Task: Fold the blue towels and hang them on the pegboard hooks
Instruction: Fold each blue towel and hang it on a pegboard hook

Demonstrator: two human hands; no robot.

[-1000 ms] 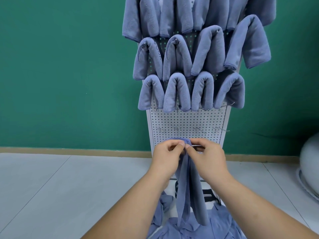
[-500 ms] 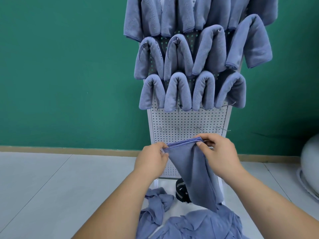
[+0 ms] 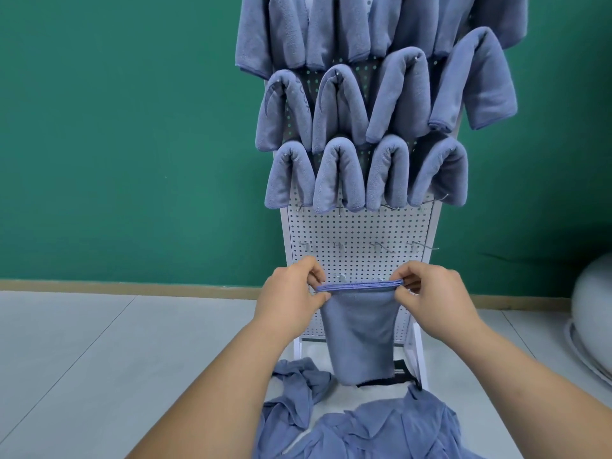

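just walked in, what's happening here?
A person is holding a folded blue microfibre towel by its top edge. The left hand pinches one corner and the right hand pinches the other. The towel hangs in front of the lower part of the white perforated pegboard. Rows of folded blue towels already hang higher up, and the small metal hooks below them are bare. A heap of loose blue towels lies on the grey tiled floor at the board's base.
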